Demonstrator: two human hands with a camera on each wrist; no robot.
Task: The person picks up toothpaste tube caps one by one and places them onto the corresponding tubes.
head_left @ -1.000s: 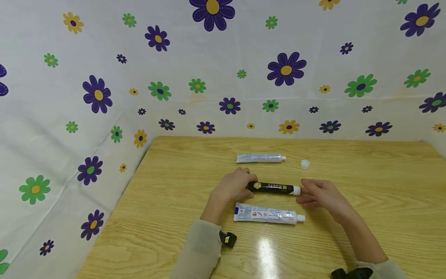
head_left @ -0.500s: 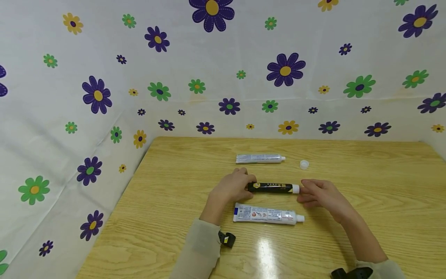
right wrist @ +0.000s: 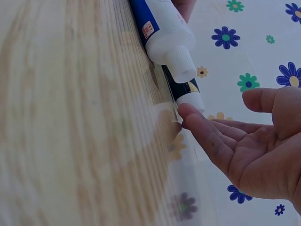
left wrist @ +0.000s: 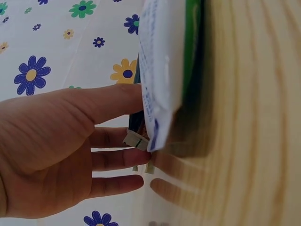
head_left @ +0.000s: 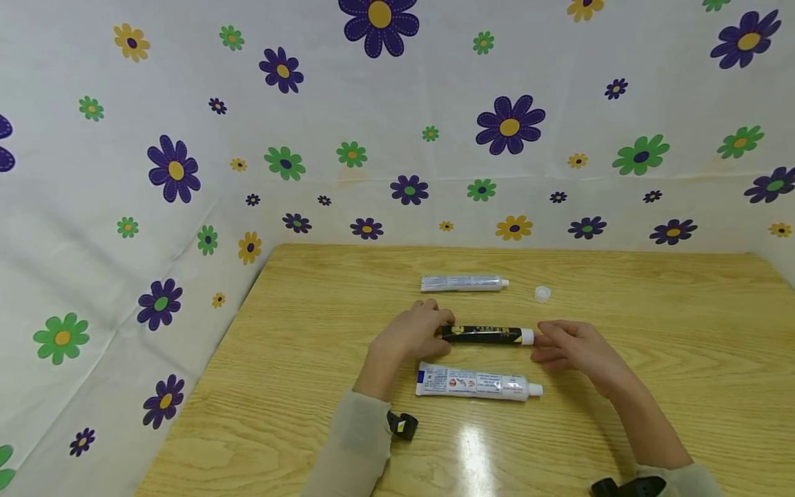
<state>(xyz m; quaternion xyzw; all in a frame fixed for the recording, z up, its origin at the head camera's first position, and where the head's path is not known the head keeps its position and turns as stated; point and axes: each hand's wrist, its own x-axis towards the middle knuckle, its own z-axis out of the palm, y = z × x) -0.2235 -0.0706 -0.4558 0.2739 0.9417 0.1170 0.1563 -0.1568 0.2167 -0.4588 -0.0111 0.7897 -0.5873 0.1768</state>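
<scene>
A black tube point(head_left: 484, 335) with a white cap point(head_left: 527, 337) lies crosswise on the wooden table. At its left end is my left hand point(head_left: 413, 335), thumb on the near side and fingers on the far side. The left wrist view shows those fingers fairly straight, with the crimped end point(left wrist: 136, 140) beside them; the thumb tip is hidden. My right hand point(head_left: 574, 348) lies at the cap, fingertips against or very close to it, thumb apart. Nearer the person is a larger white toothpaste tube point(head_left: 475, 384), capped, which neither hand appears to hold.
Behind the black tube lies a smaller white tube point(head_left: 462, 284), its nozzle pointing right. A loose translucent white cap point(head_left: 542, 295) sits right of that nozzle. White cloth with printed flowers point(head_left: 397, 103) hangs along the back and left sides of the table point(head_left: 683, 310).
My left hand has drawn slightly left along the black tube's end. The tubes and loose cap stay in place, and my right hand is almost still.
</scene>
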